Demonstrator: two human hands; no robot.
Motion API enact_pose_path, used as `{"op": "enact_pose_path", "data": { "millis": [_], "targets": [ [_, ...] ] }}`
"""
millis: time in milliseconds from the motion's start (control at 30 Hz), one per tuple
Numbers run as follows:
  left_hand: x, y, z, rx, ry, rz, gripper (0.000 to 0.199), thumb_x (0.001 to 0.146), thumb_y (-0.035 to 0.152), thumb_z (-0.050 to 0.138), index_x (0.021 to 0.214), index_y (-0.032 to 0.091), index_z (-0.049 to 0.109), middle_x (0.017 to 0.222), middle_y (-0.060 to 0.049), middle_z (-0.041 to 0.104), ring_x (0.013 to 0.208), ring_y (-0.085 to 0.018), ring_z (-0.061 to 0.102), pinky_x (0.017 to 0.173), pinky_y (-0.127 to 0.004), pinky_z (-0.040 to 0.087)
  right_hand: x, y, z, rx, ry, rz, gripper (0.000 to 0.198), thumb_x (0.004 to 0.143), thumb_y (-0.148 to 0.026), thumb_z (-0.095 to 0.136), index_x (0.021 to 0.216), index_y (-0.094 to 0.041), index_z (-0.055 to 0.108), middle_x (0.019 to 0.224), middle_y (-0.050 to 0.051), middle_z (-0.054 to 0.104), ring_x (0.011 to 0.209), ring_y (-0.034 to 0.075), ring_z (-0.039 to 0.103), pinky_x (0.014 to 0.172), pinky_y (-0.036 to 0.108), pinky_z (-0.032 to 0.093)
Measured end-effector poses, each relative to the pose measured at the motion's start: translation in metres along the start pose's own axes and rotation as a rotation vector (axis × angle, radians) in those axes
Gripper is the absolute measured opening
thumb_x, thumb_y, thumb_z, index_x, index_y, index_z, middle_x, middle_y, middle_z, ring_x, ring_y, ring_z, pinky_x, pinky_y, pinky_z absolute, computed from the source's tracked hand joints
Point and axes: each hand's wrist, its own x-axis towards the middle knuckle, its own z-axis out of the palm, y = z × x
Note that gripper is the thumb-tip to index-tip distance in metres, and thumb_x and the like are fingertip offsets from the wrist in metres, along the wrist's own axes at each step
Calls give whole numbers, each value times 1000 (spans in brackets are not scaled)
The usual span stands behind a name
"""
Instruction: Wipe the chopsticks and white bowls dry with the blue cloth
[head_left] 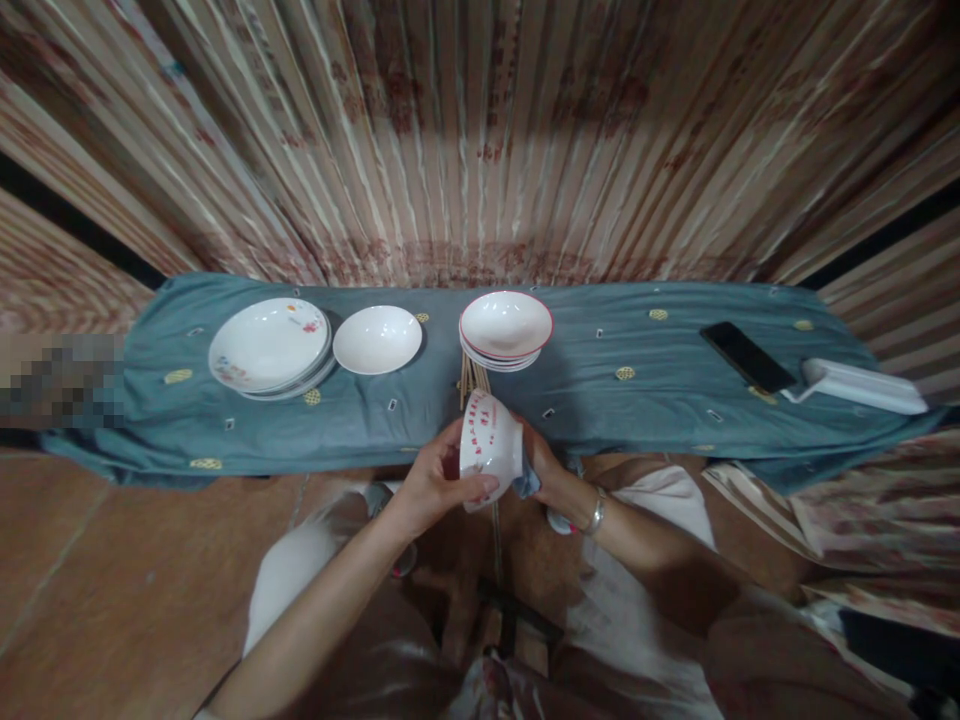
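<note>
A white bowl [491,450] with red writing is tilted on its side at the front edge of the table. My left hand [439,480] grips its rim, with the thumb on the outer wall and the other fingers toward the inside. My right hand [541,465] is closed on a blue cloth [528,480] against the bowl's base; its fingers are largely hidden behind the bowl. Just beyond the bowl lie several wooden chopsticks [472,375]. Their far ends run under a stack of white bowls with a red-rimmed top bowl [507,325].
A blue-green cloth [585,400] covers the long narrow table. On its left stand a stack of flowered plates [270,345] and a white dish [378,340]. A black phone [746,357] and a white plastic holder [862,387] lie at the right. Pleated curtains [480,140] hang behind.
</note>
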Motion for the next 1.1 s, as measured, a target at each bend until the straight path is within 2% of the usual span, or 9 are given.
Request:
{"op": "enact_pose_path", "data": {
  "millis": [100, 233, 400, 600, 733, 900, 1000, 1100],
  "targets": [
    [0, -1, 0, -56, -3, -26, 61, 58, 42, 85, 108, 13, 66, 87, -6, 70, 76, -16, 60, 69, -23, 46, -3, -6, -2, -8, 24, 21, 43, 58, -62, 66, 70, -21, 60, 64, 1, 67, 81, 25, 66, 72, 35, 52],
    [1, -2, -1, -84, 62, -93, 57, 59, 51, 81, 96, 10, 69, 78, -7, 69, 65, -15, 60, 61, -24, 45, -4, -10, -7, -166, 70, -153, 46, 64, -62, 64, 82, -21, 66, 84, 2, 71, 93, 24, 63, 88, 36, 46],
    [1, -5, -3, -75, 109, -174, 51, 57, 44, 84, 91, 9, 68, 68, -4, 66, 56, -13, 56, 55, -24, 44, -4, -14, -12, -390, -14, -414, 40, 80, -57, 56, 97, -24, 69, 105, 2, 71, 104, 21, 60, 100, 36, 39],
    [-1, -7, -5, -43, 73, -159, 45, 61, 40, 82, 90, 9, 67, 69, -3, 66, 58, -13, 56, 58, -25, 43, -9, -23, -14, -586, -65, -527, 43, 90, -55, 44, 112, -25, 66, 117, 4, 67, 112, 21, 58, 105, 37, 38],
    [0, -8, -5, -9, 44, -129, 44, 61, 41, 82, 88, 10, 67, 68, -2, 63, 59, -12, 54, 58, -24, 42, -14, -26, -14, -702, -114, -628, 45, 96, -49, 36, 126, -24, 59, 131, 5, 60, 123, 19, 53, 111, 37, 34],
    [1, -12, -9, 60, 18, -92, 39, 65, 42, 79, 83, 11, 65, 68, -1, 59, 58, -11, 50, 56, -23, 40, -26, -30, -11, -932, -229, -827, 45, 100, -38, 30, 139, -23, 47, 147, 6, 46, 139, 17, 37, 119, 39, 24],
    [3, -16, -12, 88, 17, -87, 38, 67, 44, 77, 77, 12, 60, 67, 0, 56, 58, -10, 48, 55, -23, 38, -34, -32, -8, -1078, -301, -944, 47, 99, -33, 32, 144, -23, 39, 153, 7, 36, 142, 19, 32, 119, 43, 26],
    [4, -16, -12, 108, 0, -72, 38, 69, 45, 76, 76, 13, 57, 66, 1, 53, 59, -10, 46, 55, -22, 38, -37, -32, -7, -1186, -358, -1061, 49, 97, -30, 35, 146, -23, 36, 155, 8, 33, 143, 23, 30, 118, 48, 27]
  ]
}}
